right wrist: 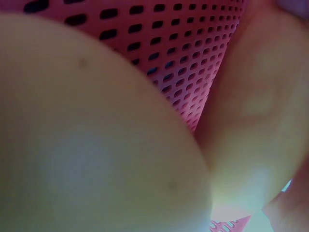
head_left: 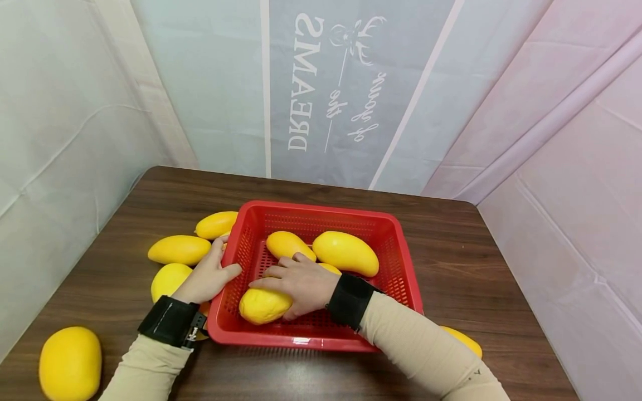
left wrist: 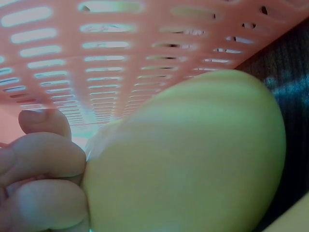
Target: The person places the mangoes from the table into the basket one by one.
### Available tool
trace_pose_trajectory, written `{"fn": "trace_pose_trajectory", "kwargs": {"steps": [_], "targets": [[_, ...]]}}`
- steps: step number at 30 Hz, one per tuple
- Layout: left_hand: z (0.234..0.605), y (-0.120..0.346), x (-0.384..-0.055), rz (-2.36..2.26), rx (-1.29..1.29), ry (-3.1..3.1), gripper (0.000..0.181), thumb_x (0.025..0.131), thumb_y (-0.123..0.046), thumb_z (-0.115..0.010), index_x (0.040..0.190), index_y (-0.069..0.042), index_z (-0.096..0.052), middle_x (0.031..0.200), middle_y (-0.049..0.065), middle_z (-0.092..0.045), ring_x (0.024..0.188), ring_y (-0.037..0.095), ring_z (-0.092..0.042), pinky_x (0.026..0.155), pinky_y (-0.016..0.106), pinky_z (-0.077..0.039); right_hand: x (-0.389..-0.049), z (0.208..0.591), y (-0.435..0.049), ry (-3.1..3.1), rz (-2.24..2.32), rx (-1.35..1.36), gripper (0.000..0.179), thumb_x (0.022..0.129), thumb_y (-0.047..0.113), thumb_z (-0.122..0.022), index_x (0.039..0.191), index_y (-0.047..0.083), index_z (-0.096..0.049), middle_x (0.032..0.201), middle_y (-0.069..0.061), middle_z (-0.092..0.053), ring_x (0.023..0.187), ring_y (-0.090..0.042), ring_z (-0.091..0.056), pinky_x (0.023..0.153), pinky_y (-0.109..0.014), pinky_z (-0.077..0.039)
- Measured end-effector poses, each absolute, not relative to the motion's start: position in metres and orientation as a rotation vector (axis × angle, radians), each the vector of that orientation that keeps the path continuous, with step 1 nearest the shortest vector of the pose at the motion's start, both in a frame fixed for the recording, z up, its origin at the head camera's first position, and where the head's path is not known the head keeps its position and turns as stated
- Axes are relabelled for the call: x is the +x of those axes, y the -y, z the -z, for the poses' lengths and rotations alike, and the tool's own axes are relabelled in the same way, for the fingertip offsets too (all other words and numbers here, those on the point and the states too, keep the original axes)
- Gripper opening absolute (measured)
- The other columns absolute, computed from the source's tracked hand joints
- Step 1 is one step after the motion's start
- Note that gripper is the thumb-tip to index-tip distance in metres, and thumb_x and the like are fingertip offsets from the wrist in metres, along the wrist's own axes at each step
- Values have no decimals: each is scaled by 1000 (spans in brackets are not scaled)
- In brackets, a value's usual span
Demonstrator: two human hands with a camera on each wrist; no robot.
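Dark wood tabletop (head_left: pixel 461 256): right hand (head_left: pixel 312 285) grips lumpy yellow fruit (head_left: pixel 261 309) at red basket's (head_left: pixel 271 338) 8 o'clock; left hand (head_left: pixel 207 279) at basket's 9, grip unclear; step judged fruit placement, next move probably calling for gentle release.

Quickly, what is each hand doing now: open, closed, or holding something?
Left hand: at the red basket; whether gripping cannot be told.
Right hand: holding the bumpy yellow fruit.
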State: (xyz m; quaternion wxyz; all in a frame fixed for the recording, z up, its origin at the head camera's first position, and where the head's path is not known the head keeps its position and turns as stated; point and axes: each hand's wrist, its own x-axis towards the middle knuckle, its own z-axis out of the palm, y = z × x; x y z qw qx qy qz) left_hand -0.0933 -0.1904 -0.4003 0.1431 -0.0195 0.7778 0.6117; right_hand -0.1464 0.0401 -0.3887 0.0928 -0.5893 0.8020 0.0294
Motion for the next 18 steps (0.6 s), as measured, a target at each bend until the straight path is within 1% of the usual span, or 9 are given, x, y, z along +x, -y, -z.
{"fn": "trace_pose_trajectory", "kwargs": {"steps": [7, 18], "targets": [[400, 190, -93, -1767, -42, -2252, 73, 95, -4, -49, 154, -13, -6, 142, 31, -40, 110, 42, -64, 79, 49, -61, -145, 390, -40, -2371, -83, -1744, 85, 79, 54, -76, 151, 37, -36, 143, 10, -52, 124, -15, -45, 101, -36, -43], [401, 190, -93, -1754, -47, -2269, 73, 95, -5, -50, 154, -13, -7, 141, 31, -41, 110, 41, -64, 80, 50, -61, -145, 391, -39, -2355, -106, -1743, 85, 79, 53, -76, 152, 38, -36, 144, 10, -52, 123, -15, -44, 100, -35, -42]]}}
